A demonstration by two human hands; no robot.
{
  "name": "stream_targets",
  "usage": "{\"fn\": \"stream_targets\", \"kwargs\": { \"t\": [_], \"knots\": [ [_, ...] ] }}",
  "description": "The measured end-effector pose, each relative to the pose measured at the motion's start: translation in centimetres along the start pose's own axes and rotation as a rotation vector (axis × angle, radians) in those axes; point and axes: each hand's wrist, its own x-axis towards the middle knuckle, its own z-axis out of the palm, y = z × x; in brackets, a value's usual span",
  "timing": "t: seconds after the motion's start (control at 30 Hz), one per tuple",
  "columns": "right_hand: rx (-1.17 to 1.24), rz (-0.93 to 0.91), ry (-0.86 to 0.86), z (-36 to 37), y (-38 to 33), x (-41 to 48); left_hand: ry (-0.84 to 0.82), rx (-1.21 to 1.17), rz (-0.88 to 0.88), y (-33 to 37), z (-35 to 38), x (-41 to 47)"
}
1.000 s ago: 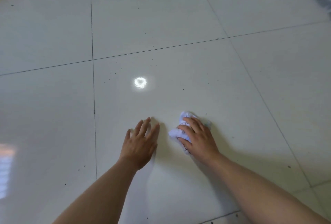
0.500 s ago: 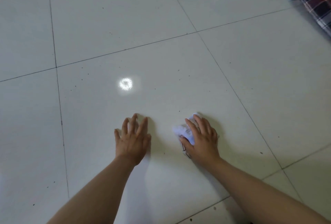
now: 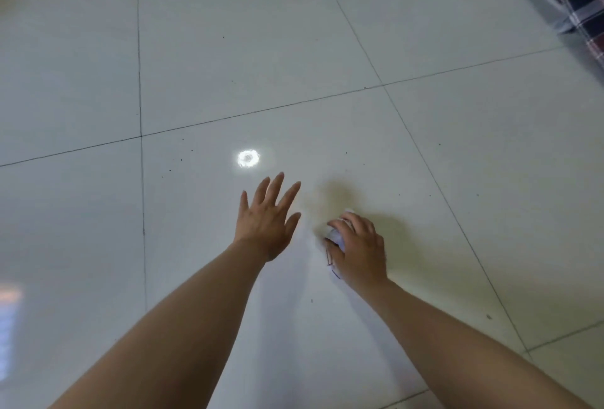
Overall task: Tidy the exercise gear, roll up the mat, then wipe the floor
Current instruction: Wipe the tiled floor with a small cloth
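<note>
Head view, looking down on a pale glossy floor (image 3: 228, 49): large square tiles, dark grout lines (image 3: 141, 180). Both hands sit over one tile, near its middle, well apart from its left and far edges. Its right edge runs diagonally past the right hand.

Left hand (image 3: 266, 219): fingers straight and spread apart, holding nothing. Cannot tell if the palm touches the tile.

Right hand (image 3: 361, 248): fingers curled down, clamped on a small bunched white cloth (image 3: 334, 236) pressed to the tile. Cloth pokes out on the thumb side.

Hands near each other, not touching. Round light reflection (image 3: 248, 158) just beyond the left fingertips. Bare tile stretches left and beyond. Plaid fabric (image 3: 585, 0) at the far right corner, well apart.
</note>
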Motion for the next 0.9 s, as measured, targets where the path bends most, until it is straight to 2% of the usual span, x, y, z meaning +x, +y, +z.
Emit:
{"fn": "stream_targets", "kwargs": {
  "t": [0.1, 0.23, 0.43, 0.7, 0.9],
  "knots": [
    [0.071, 0.033, -0.105, -3.0, -2.6, 2.2, 0.021, -0.038, -0.016, -0.2, -4.2, 0.0],
    [0.178, 0.074, -0.105, -8.6, -7.1, 3.4, -0.008, -0.071, -0.035, -0.8, -9.9, -2.4],
    [0.308, -0.004, -0.143, -18.2, -13.4, 3.1, 0.014, -0.159, -0.089, -1.6, -20.7, -7.1],
    [0.337, -0.027, -0.136, -33.3, -21.4, 2.7, -0.002, -0.198, -0.169, -0.1, -34.4, -14.3],
    [0.417, 0.012, -0.124, -46.4, -23.4, 0.7, 0.036, -0.248, -0.230, 4.0, -45.2, -19.0]
  ]
}}
